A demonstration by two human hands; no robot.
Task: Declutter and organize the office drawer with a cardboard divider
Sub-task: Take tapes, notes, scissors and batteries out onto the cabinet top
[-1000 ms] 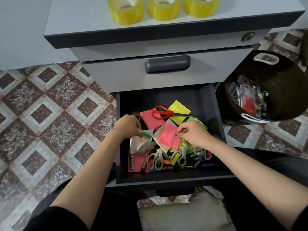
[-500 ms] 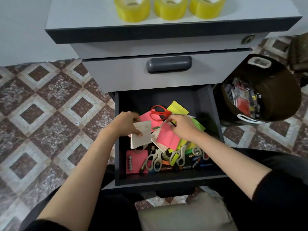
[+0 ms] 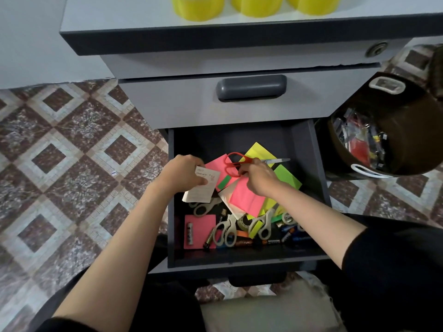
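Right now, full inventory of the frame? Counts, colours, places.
tape rolls: 3, yellow, on the cabinet top
cabinet: 1, grey, upper drawer closed
open drawer: 1, dark grey, pulled out below
red scissors: 1, red handles, on notes at drawer's back
grey scissors: at least 3, grey handles, drawer's front half
sticky notes: several pads, pink, yellow, green, mid drawer
batteries: several, mixed colours, along drawer front
white card: 1, printed, in the left hand
basket: 1, dark brown, right of cabinet, holds small items
cushion: 1, beige, bottom edge
left hand: 1, grips the white card
right hand: 1, pinches the red scissors' handle
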